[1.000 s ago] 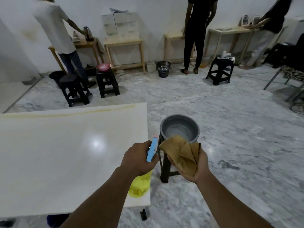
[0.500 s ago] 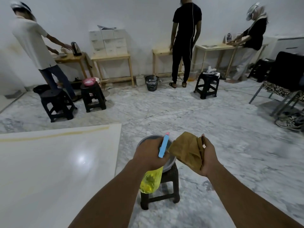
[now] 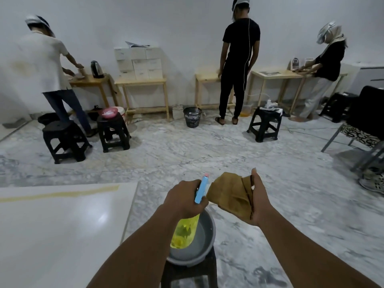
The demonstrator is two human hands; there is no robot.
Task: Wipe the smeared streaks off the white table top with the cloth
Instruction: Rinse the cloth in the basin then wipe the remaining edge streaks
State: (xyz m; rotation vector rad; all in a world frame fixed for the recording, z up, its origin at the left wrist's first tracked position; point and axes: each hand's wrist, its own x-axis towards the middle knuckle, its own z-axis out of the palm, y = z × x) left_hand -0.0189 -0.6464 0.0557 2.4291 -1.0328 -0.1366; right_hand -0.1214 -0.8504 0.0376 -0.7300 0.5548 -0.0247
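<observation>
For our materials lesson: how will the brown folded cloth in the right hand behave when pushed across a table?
The brown folded cloth looks floppy: its creased layers droop from the right hand. It is probably light, as one hand carries it easily. Pushed, it may bunch rather than slide.

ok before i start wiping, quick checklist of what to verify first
1. Cloth in hand: ok. The right hand holds the brown cloth, loosely folded.
2. Spray ready: ok. The left hand grips the spray bottle, with yellow liquid showing inside.
3. Target found: ok. A yellowish streak runs along the far edge of the white table top.
4. Hands over the table: not ok. Both are off its right side, above the grey basin on the black stool.
5. Cloth damp enough: cannot tell.
6. Other streaks nearer you: cannot tell; glare covers part of the surface.
</observation>
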